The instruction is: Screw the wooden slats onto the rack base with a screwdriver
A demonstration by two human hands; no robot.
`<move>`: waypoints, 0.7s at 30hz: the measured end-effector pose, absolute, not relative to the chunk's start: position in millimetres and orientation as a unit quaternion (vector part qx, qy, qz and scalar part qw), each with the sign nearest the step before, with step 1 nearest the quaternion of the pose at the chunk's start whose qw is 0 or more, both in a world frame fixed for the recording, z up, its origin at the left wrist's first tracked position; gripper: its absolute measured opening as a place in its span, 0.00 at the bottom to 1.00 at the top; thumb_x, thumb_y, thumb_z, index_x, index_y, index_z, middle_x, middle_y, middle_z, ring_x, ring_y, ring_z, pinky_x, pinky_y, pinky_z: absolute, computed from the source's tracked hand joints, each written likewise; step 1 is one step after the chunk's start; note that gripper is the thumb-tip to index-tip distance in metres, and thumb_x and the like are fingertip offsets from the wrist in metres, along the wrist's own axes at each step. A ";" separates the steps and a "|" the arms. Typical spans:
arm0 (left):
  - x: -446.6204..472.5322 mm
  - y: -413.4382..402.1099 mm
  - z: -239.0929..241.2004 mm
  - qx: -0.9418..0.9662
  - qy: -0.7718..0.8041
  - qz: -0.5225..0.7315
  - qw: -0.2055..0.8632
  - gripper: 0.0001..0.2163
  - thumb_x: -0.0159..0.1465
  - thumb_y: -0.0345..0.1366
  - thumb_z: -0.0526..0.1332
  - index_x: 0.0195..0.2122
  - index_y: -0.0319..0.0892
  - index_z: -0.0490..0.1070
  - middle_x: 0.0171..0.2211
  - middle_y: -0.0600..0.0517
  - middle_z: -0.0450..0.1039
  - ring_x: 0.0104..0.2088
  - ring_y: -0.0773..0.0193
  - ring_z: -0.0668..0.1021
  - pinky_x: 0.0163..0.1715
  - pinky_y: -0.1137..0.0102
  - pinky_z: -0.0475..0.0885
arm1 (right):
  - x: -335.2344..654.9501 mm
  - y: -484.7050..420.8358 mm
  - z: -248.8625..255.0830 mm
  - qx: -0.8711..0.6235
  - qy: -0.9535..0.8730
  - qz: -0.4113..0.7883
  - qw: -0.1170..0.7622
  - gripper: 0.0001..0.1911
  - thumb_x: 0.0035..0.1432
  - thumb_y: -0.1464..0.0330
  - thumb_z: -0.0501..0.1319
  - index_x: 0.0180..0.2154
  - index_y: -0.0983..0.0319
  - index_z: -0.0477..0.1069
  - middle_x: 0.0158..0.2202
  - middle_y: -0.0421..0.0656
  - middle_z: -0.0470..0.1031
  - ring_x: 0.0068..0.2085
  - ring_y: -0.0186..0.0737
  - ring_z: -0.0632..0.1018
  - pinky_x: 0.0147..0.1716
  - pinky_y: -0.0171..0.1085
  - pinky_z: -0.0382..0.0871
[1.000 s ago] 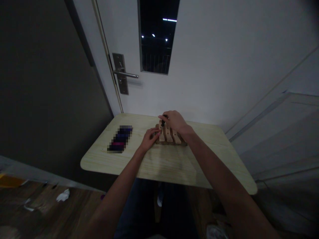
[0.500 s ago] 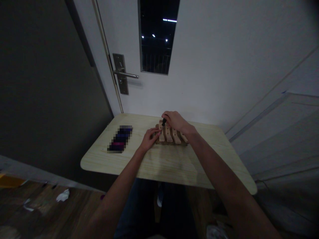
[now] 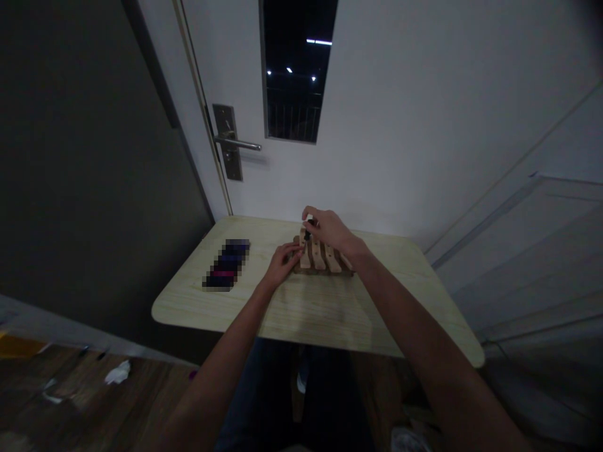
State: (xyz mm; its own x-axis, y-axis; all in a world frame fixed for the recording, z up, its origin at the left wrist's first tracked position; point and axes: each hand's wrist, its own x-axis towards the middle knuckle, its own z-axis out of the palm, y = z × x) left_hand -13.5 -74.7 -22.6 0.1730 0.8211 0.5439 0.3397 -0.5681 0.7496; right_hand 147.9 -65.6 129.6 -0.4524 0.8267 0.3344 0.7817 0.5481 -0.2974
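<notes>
A small wooden rack (image 3: 325,258) with several upright pale slats stands near the far middle of the light wooden table (image 3: 311,307). My left hand (image 3: 282,262) rests against the rack's left end, fingers curled on the leftmost slat. Over the rack's back left corner my right hand (image 3: 330,230) pinches a small dark object (image 3: 308,234) with a pale top, held upright just above the slats. What the object is cannot be made out in the dim light.
A dark flat item (image 3: 227,272), blurred out, lies on the table's left part. A white door (image 3: 377,113) with a metal handle (image 3: 235,144) and a dark window stands right behind the table. Scraps of paper (image 3: 117,373) lie on the wooden floor at the left.
My right hand has lifted slightly and shifted a little left over the rack's back left corner with the dark object in it. The left hand has stayed at the rack's left end.
</notes>
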 end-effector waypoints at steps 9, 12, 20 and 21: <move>-12.9 -75.7 -21.7 0.726 0.392 0.511 0.240 0.11 0.63 0.42 0.58 0.44 0.47 0.75 0.47 0.49 0.75 0.51 0.58 0.73 0.54 0.57 0.66 | 151.1 -61.0 127.8 -0.476 -0.855 0.049 0.199 0.13 0.63 0.69 0.52 0.33 0.62 0.74 0.31 0.43 0.77 0.31 0.34 0.72 0.35 0.34 0.61; -13.2 -75.3 -21.4 0.729 0.394 0.506 0.242 0.11 0.64 0.41 0.58 0.43 0.46 0.75 0.46 0.48 0.75 0.51 0.58 0.73 0.54 0.57 0.66 | 153.8 -61.9 128.4 -0.466 -0.860 0.079 0.192 0.13 0.63 0.70 0.50 0.35 0.62 0.74 0.31 0.44 0.77 0.31 0.34 0.73 0.35 0.34 0.62; -12.7 -74.2 -23.1 0.731 0.390 0.510 0.234 0.11 0.64 0.42 0.58 0.44 0.46 0.75 0.46 0.48 0.75 0.51 0.58 0.73 0.54 0.57 0.66 | 154.7 -61.7 134.5 -0.480 -0.862 0.052 0.151 0.11 0.60 0.72 0.54 0.37 0.65 0.75 0.38 0.49 0.78 0.36 0.37 0.75 0.38 0.35 0.65; -12.4 -74.6 -22.5 0.729 0.391 0.511 0.233 0.11 0.64 0.42 0.58 0.44 0.46 0.75 0.46 0.48 0.75 0.50 0.58 0.73 0.54 0.57 0.66 | 154.0 -61.7 134.7 -0.486 -0.861 0.037 0.146 0.11 0.61 0.69 0.55 0.35 0.65 0.75 0.36 0.50 0.78 0.35 0.38 0.74 0.37 0.36 0.64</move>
State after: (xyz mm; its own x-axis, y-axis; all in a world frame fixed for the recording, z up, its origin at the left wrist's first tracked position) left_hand -12.4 -74.6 -22.5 0.1726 0.8084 0.5628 0.3319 -0.5857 0.7394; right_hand 154.0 -61.7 134.7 -0.4848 0.8480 0.2144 0.8262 0.5244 -0.2060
